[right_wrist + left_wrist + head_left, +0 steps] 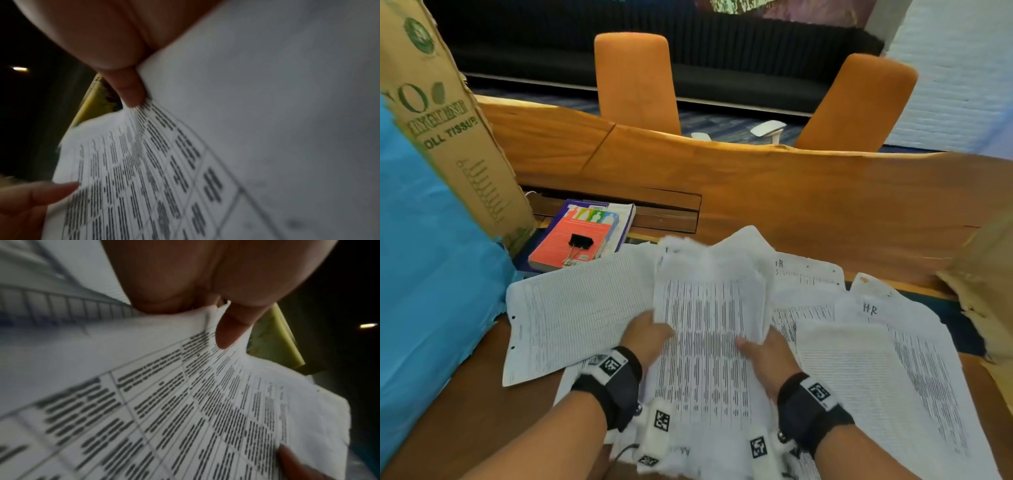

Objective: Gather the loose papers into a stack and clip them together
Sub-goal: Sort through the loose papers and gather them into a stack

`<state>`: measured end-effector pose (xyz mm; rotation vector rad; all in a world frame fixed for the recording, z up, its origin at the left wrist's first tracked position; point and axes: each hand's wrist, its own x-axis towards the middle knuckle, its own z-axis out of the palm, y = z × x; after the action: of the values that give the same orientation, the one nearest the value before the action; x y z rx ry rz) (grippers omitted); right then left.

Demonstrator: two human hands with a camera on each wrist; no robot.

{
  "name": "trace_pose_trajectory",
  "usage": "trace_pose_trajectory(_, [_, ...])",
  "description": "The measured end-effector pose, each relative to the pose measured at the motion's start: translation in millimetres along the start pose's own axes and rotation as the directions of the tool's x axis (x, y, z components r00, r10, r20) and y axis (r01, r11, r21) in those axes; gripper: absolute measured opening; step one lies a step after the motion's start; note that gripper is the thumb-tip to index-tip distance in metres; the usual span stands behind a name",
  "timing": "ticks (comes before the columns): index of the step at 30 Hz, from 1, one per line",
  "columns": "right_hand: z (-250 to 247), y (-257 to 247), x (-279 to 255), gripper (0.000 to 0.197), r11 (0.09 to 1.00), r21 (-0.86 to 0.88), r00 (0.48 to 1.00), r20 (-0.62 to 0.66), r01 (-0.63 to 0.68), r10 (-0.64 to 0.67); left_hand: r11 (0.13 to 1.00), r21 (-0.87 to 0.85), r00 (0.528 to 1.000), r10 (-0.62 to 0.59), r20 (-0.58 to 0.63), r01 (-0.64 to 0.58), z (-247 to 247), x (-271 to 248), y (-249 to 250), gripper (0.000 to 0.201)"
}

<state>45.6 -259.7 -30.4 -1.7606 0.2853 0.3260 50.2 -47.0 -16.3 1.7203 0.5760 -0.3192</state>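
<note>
Both hands hold one bundle of printed papers (709, 308) tilted up off the worktop (791, 212), one hand at each long side, probably so the sheets can be squared before clipping. The left hand (645, 337) has its thumb on the printed face and its fingers (228, 331) curled round the bundle's left side; the right hand (763, 353) mirrors it on the right side, thumb in front, fingers (131, 91) wrapped behind. Neither hand is free.

The gathering looks only part done. Around the bundle, loose sheets lie fanned over the near half of the worktop: one large sheet (575, 318) to the left, near the blue cloth (431, 274), and at least three overlapping ones toward the right edge, two marked "HR" (869, 309). An exact count of the sheets is not possible, since they overlap.

One black binder clip (579, 244) waits on the red book (571, 240), which tops a pile of two books at the far left, against a cardboard box (441, 120). It sits within the left hand's reach, likely parked there for the last step. Two orange chairs (637, 78) stand beyond the far edge.
</note>
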Motion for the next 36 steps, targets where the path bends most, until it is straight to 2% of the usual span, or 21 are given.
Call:
trace_pose_trajectory(2, [-8.6, -33.1, -6.3, 0.017, 0.984, 0.025, 0.984, -0.035, 0.178, -0.177, 0.980, -0.078, 0.982, 0.178, -0.069, -0.184, -7.8, -12.7, 31.8, 0.029])
trace_pose_trajectory(5, [-17.9, -79.7, -11.9, 0.022, 0.889, 0.112, 0.896, -0.072, 0.445, -0.439, 0.866, -0.244, 0.900, 0.412, -0.145, -0.436, -16.0, -29.9, 72.6, 0.041])
trace_pose_trajectory(6, [-19.8, -87.4, -12.6, 0.023, 0.857, 0.150, 0.870, -0.064, 0.493, -0.489, 0.830, -0.286, 0.878, 0.453, -0.155, -0.479, -17.3, -30.8, 78.3, 0.042])
trace_pose_trajectory(8, [-18.7, -87.8, -11.9, 0.029, 0.844, 0.169, 0.859, -0.031, 0.508, -0.511, 0.831, -0.314, 0.888, 0.438, -0.142, -0.460, -16.5, -26.5, 78.6, 0.034])
trace_pose_trajectory(11, [-6.6, -61.1, -4.5, 0.027, 0.932, 0.044, 0.933, 0.010, 0.360, -0.360, 0.941, -0.239, 0.970, 0.241, -0.024, -0.239, -4.5, -11.3, 58.0, 0.016])
trace_pose_trajectory(12, [-2.5, -53.0, -2.5, 0.024, 0.947, 0.004, 0.946, -0.019, 0.322, -0.322, 0.961, -0.219, 0.983, 0.181, 0.026, -0.171, -0.2, -5.3, 48.2, 0.011])
trace_pose_trajectory(14, [0.9, -47.3, 0.2, 0.020, 0.958, -0.003, 0.952, -0.105, 0.288, -0.286, 0.962, -0.240, 0.989, 0.142, 0.031, -0.130, 3.0, 6.4, 33.9, 0.013])
trace_pose_trajectory(15, [0.1, -49.5, 0.8, 0.019, 0.960, 0.023, 0.952, -0.138, 0.279, -0.274, 0.960, -0.247, 0.991, 0.133, -0.006, -0.131, 0.7, 11.6, 29.9, 0.023])
trace_pose_trajectory(17, [-3.9, -57.1, 2.1, 0.018, 0.956, 0.137, 0.958, -0.164, 0.259, -0.236, 0.974, -0.186, 0.984, 0.099, -0.145, -0.126, -8.4, 19.3, 21.6, 0.062])
trace_pose_trajectory(18, [-6.7, -60.4, 2.6, 0.018, 0.942, 0.236, 0.965, -0.163, 0.240, -0.205, 0.982, -0.173, 0.977, 0.040, -0.211, -0.077, -12.1, 18.0, 17.5, 0.079])
trace_pose_trajectory(19, [-8.9, -61.5, 4.6, 0.019, 0.912, 0.355, 0.975, -0.157, 0.203, -0.156, 0.977, -0.211, 0.973, -0.035, -0.228, -0.014, -14.5, 17.6, 10.5, 0.086])
trace_pose_trajectory(20, [-9.8, -61.0, 6.8, 0.019, 0.867, 0.475, 0.986, -0.135, 0.149, -0.096, 0.946, -0.321, 0.978, -0.104, -0.181, 0.041, -14.8, 17.0, 2.2, 0.083])
trace_pose_trajectory(22, [-5.4, -54.6, 8.7, 0.019, 0.790, 0.613, 0.998, -0.060, 0.018, 0.025, 0.801, -0.569, 0.981, -0.185, 0.058, 0.184, -8.7, 12.2, -7.2, 0.057])
trace_pose_trajectory(23, [-1.8, -48.6, 9.1, 0.019, 0.766, 0.642, 0.998, -0.023, -0.035, 0.065, 0.770, -0.598, 0.973, -0.212, 0.091, 0.224, -5.3, 8.9, -10.1, 0.047])
trace_pose_trajectory(24, [1.1, -40.9, 9.0, 0.022, 0.743, 0.665, 0.995, 0.008, -0.076, 0.095, 0.779, -0.584, 0.972, -0.219, 0.084, 0.226, -3.8, 8.2, -13.8, 0.040])
trace_pose_trajectory(27, [-7.5, -12.2, 9.6, 0.037, 0.644, 0.747, 0.984, 0.082, -0.166, 0.158, 0.884, -0.442, 0.983, -0.183, -0.029, 0.152, -19.9, 9.3, -20.6, 0.026])
trace_pose_trajectory(29, [-30.7, 5.6, 12.9, 0.047, 0.540, 0.813, 0.967, 0.106, -0.219, 0.233, 0.929, -0.348, 0.990, -0.139, -0.008, 0.128, -41.7, 9.9, -26.0, 0.022])
trace_pose_trajectory(30, [-43.7, 13.1, 14.7, 0.050, 0.517, 0.818, 0.955, 0.120, -0.251, 0.273, 0.944, -0.307, 0.992, -0.123, 0.001, 0.117, -53.6, 10.2, -30.5, 0.020])
trace_pose_trajectory(31, [-56.0, 18.8, 16.0, 0.048, 0.540, 0.794, 0.946, 0.135, -0.281, 0.295, 0.959, -0.262, 0.994, -0.113, -0.004, 0.108, -64.6, 11.0, -34.5, 0.020])
trace_pose_trajectory(33, [-73.0, 23.2, 17.2, 0.040, 0.698, 0.644, 0.945, 0.135, -0.313, 0.299, 0.980, -0.169, 0.994, -0.104, -0.013, 0.100, -79.9, 13.4, -40.4, 0.023])
trace_pose_trajectory(36, [-70.3, 12.8, 19.8, 0.046, 0.937, 0.190, 0.945, 0.204, -0.293, 0.254, 0.992, -0.116, 0.998, -0.059, -0.004, 0.058, -80.6, 13.4, -38.7, 0.023])
